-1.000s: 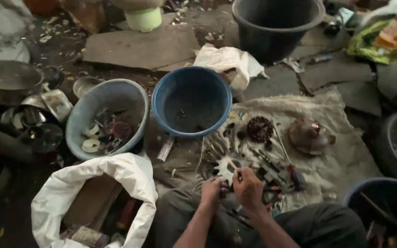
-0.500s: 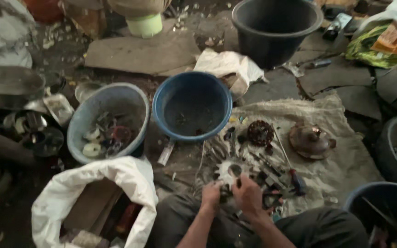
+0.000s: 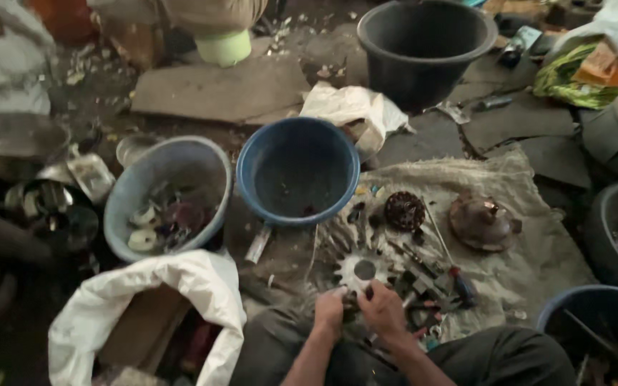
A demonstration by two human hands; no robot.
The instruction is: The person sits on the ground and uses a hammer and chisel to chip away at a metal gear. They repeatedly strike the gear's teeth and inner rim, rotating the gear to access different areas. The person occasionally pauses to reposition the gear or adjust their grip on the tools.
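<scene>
Head view: your left hand [image 3: 330, 311] and right hand [image 3: 383, 309] clamp a small part (hidden by fingers) beside the toothed metal disc [image 3: 361, 270], over sacking [image 3: 531, 264] that catches loose scraps.

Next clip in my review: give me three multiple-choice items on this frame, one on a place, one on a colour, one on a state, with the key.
1. Where are both hands?
A. Over the grey tub
B. At the toothed metal disc on the burlap cloth
C. Inside the white sack

2. What colour is the bucket just beyond the toothed disc?
A. Blue
B. Red
C. Yellow

3. How full is that bucket?
A. Heaped
B. Nearly empty
C. Lidded

Key: 1 B, the left hand and right hand meet at the toothed metal disc on the burlap cloth. 2 A, the blue bucket has a blue rim. 3 B, its bare floor shows.
</scene>
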